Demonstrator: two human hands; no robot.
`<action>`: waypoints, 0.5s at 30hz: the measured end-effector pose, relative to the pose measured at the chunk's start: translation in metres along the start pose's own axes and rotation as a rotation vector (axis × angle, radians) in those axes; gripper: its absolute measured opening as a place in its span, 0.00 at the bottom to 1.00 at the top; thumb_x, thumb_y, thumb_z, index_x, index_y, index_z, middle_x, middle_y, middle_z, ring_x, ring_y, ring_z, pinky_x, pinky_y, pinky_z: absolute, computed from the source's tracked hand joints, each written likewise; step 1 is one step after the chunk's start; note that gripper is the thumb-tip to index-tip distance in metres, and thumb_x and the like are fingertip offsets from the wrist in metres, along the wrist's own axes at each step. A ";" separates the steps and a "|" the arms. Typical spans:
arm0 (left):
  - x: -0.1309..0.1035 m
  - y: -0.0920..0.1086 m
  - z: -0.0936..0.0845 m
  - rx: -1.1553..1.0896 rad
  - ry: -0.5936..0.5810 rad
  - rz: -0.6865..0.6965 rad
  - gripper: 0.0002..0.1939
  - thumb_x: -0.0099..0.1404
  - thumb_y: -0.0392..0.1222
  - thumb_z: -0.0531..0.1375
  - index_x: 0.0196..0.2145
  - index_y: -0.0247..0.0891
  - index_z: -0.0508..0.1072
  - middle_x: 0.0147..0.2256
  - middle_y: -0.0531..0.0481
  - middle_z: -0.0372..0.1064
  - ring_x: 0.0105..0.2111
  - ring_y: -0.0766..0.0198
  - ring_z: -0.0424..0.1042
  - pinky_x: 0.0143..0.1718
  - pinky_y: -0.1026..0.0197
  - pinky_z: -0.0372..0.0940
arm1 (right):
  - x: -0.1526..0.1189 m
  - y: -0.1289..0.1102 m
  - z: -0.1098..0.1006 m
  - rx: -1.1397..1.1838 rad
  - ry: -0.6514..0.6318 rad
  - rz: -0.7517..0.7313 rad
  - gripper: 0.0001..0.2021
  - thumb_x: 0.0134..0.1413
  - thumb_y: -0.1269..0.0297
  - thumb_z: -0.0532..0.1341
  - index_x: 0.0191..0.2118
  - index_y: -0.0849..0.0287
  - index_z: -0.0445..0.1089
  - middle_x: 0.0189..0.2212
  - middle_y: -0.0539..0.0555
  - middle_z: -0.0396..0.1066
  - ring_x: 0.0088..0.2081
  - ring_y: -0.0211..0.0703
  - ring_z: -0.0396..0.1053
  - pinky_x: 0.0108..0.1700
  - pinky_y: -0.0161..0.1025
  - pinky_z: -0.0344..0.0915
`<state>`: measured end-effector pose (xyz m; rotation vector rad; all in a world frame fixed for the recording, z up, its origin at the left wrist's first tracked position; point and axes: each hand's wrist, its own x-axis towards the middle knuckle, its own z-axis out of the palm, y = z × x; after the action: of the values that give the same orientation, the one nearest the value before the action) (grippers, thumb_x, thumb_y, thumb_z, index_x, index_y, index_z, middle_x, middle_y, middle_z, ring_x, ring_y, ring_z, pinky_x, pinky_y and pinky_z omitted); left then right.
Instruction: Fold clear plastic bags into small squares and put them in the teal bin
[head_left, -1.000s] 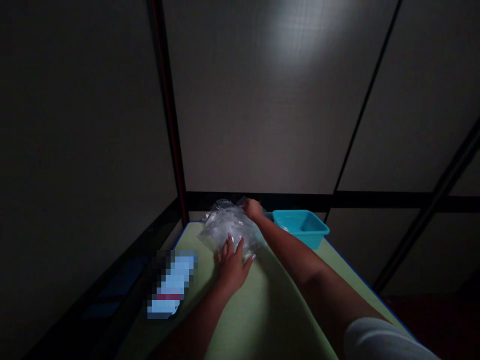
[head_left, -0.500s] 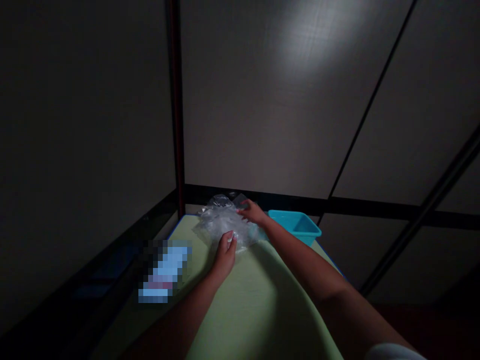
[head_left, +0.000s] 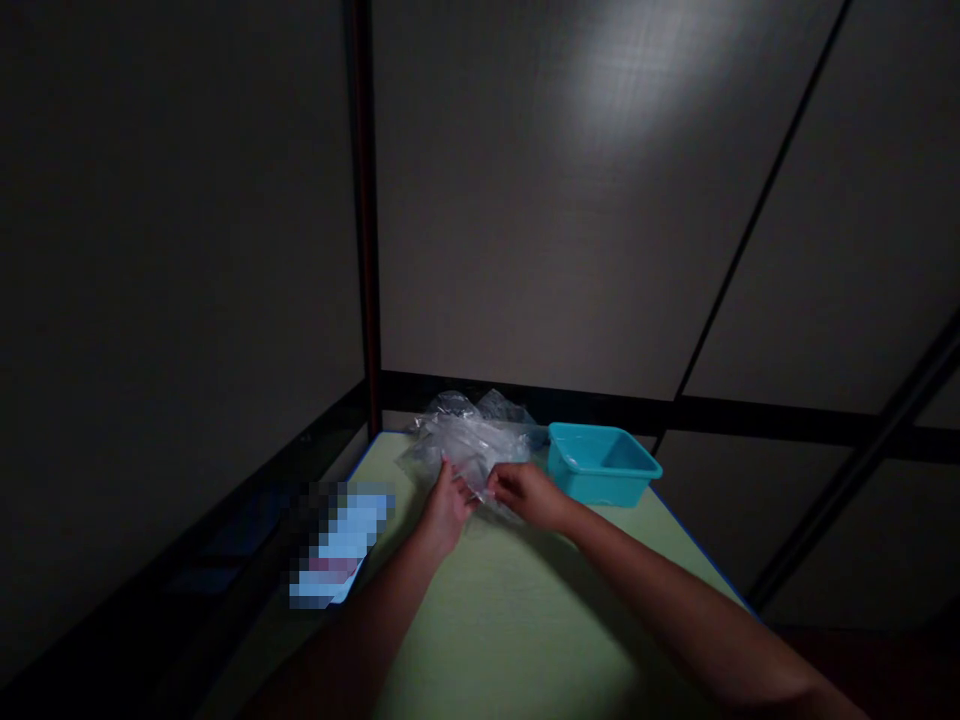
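A heap of crumpled clear plastic bags (head_left: 469, 435) lies at the far end of a light green table (head_left: 525, 620). My left hand (head_left: 448, 505) pinches the near edge of the plastic. My right hand (head_left: 525, 493) is beside it, fingers closed on the same near edge. Both hands sit close together in front of the heap.
A turquoise plastic bin (head_left: 604, 463) stands to the right of the bags near the table's right edge. A blurred bluish flat object (head_left: 337, 545) lies by the table's left edge. Dark panel walls with black frame bars enclose the far and left sides. The room is dim.
My right hand has come back from the far top of the heap to its near edge, next to my left hand. My left hand went from lying flat on the plastic to pinching it.
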<state>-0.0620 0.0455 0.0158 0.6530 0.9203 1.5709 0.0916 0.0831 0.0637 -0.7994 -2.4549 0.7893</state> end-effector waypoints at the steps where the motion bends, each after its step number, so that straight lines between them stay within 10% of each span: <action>1: -0.002 0.002 0.001 -0.027 -0.024 -0.008 0.29 0.65 0.68 0.47 0.44 0.39 0.67 0.42 0.41 0.74 0.42 0.55 0.76 0.41 0.55 0.68 | -0.018 -0.004 0.000 0.019 -0.038 -0.033 0.03 0.56 0.69 0.60 0.32 0.60 0.71 0.28 0.49 0.70 0.31 0.38 0.66 0.36 0.35 0.63; 7: -0.017 0.002 0.007 -0.092 -0.141 -0.054 0.23 0.57 0.53 0.64 0.47 0.39 0.70 0.43 0.43 0.76 0.39 0.54 0.77 0.40 0.55 0.69 | -0.095 0.003 -0.003 0.123 -0.193 -0.044 0.08 0.57 0.63 0.59 0.29 0.59 0.69 0.24 0.49 0.67 0.26 0.37 0.62 0.27 0.33 0.56; 15: -0.043 -0.019 0.027 0.039 -0.159 -0.054 0.22 0.43 0.54 0.72 0.29 0.33 0.77 0.30 0.45 0.77 0.30 0.58 0.75 0.32 0.59 0.68 | -0.104 0.024 0.007 0.474 0.257 0.124 0.18 0.55 0.49 0.62 0.42 0.58 0.68 0.32 0.52 0.67 0.33 0.40 0.64 0.34 0.36 0.59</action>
<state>-0.0208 0.0105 0.0175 0.7631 0.8449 1.4345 0.1741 0.0302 0.0199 -0.8126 -1.8985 1.1751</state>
